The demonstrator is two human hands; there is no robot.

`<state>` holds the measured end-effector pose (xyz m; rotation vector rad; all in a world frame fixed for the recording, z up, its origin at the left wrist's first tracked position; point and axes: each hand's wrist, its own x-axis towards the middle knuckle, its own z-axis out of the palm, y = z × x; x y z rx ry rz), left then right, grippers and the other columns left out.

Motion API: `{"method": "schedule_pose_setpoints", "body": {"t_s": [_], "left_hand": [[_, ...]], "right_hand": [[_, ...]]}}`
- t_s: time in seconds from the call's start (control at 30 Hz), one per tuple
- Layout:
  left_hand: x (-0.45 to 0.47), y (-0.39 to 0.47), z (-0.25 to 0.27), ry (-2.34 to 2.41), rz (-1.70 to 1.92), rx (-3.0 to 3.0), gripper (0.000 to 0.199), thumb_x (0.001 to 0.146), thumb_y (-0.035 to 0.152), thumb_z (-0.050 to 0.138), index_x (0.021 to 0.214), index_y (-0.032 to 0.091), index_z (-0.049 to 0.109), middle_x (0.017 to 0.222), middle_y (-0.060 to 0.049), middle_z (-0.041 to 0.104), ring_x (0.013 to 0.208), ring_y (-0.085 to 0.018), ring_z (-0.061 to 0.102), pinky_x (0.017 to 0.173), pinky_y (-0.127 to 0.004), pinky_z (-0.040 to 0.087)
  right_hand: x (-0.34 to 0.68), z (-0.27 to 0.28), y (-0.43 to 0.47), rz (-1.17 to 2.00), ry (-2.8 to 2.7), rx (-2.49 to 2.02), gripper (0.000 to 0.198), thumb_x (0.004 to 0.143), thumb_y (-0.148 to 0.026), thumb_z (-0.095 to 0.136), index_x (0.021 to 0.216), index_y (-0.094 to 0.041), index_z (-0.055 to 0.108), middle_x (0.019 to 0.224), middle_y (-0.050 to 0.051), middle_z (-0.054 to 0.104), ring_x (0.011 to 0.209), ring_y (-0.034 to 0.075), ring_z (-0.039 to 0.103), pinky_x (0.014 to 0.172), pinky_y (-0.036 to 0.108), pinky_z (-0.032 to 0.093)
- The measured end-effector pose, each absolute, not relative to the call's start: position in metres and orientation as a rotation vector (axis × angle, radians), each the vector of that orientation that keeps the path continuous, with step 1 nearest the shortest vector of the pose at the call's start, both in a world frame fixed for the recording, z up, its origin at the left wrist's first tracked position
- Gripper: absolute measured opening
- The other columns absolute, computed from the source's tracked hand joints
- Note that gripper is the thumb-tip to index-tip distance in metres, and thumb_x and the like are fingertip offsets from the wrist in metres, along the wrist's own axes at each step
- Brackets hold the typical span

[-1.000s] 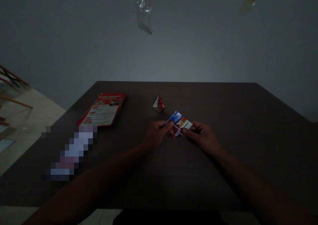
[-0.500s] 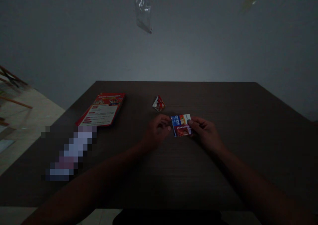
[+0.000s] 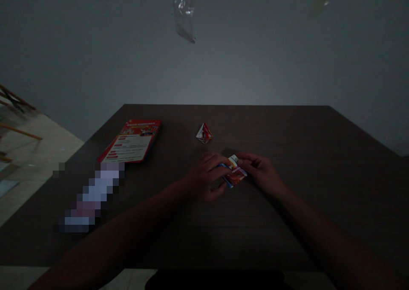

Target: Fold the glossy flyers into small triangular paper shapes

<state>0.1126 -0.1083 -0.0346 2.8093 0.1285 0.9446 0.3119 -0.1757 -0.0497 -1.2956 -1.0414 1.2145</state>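
A small folded piece of printed paper (image 3: pixel 235 175), coloured red, blue and white, lies tilted between my hands, low over the table. My left hand (image 3: pixel 209 177) reaches over its left side, fingers on the upper left edge and thumb by the bottom corner, hiding part of the print. With thumb and fingers, my right hand (image 3: pixel 259 168) pinches the paper at its upper right edge. Beyond both hands stands a small pointed red and white folded paper piece (image 3: pixel 204 133), which neither hand touches.
The dark wooden table (image 3: pixel 303 136) meets a grey wall at its back edge. To the left lies a stack of red and white printed sheets (image 3: pixel 132 143), with a blurred-out item (image 3: pixel 96 196) nearer me. A clear plastic bag (image 3: pixel 184 15) hangs on the wall.
The paper has turned so that one corner points towards me, and it has come slightly nearer. My left hand has moved right, onto the paper. The pointed paper piece has stayed put.
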Motion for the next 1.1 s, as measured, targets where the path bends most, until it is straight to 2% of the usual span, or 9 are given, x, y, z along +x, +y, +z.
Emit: {"method": "schedule_pose_setpoints", "body": {"t_s": [0.13,0.33,0.5,0.67,0.8,1.1], "left_hand": [[0.114,-0.106,-0.036,0.05,0.824,2.949,0.028,0.08,0.026,0.053,0.106,0.017,0.056,0.108,-0.009,0.06,0.099,-0.021,0.054,0.084,-0.038,0.041],[0.115,-0.108,-0.036,0.045,0.63,3.135,0.023,0.086,0.024,0.046,0.106,0.017,0.057,0.103,-0.007,0.062,0.093,-0.018,0.055,0.079,-0.033,0.041],[0.114,-0.107,-0.039,0.139,0.562,3.193,0.023,0.089,0.026,0.042,0.104,0.017,0.057,0.099,-0.006,0.062,0.089,-0.018,0.054,0.072,-0.031,0.041],[0.115,-0.108,-0.039,0.199,0.51,3.197,0.022,0.089,0.026,0.042,0.101,0.017,0.058,0.096,-0.007,0.061,0.087,-0.018,0.054,0.069,-0.029,0.042],[0.116,-0.11,-0.039,0.227,0.425,3.18,0.02,0.087,0.027,0.045,0.097,0.016,0.058,0.094,-0.007,0.061,0.089,-0.019,0.054,0.071,-0.03,0.043],[0.112,-0.112,-0.033,0.462,0.218,3.176,0.018,0.087,0.026,0.047,0.088,0.015,0.06,0.088,-0.008,0.06,0.082,-0.019,0.055,0.07,-0.031,0.044]], "right_hand": [[0.312,-0.053,-0.176,1.174,-1.237,-1.374,0.041,0.076,-0.042,0.062,0.106,-0.015,0.061,0.074,0.003,0.069,0.059,0.014,0.06,0.059,0.028,0.047],[0.315,-0.042,-0.18,0.835,-1.681,-1.436,0.026,0.086,-0.034,0.05,0.102,-0.018,0.064,0.092,0.006,0.069,0.081,0.019,0.063,0.074,0.033,0.048],[0.321,-0.033,-0.184,0.508,-2.029,-1.25,0.019,0.08,-0.022,0.057,0.098,-0.02,0.063,0.1,0.008,0.064,0.094,0.02,0.059,0.084,0.035,0.045],[0.318,-0.036,-0.186,0.406,-2.21,-1.3,0.019,0.074,-0.023,0.064,0.093,-0.019,0.063,0.094,0.008,0.062,0.091,0.02,0.057,0.081,0.034,0.046],[0.314,-0.04,-0.184,0.327,-2.302,-1.392,0.014,0.08,-0.025,0.058,0.092,-0.019,0.064,0.092,0.008,0.062,0.089,0.02,0.057,0.081,0.034,0.045],[0.318,-0.041,-0.188,0.244,-2.385,-1.406,0.021,0.087,-0.022,0.05,0.1,-0.02,0.067,0.097,0.008,0.064,0.091,0.02,0.057,0.082,0.034,0.044]]}}
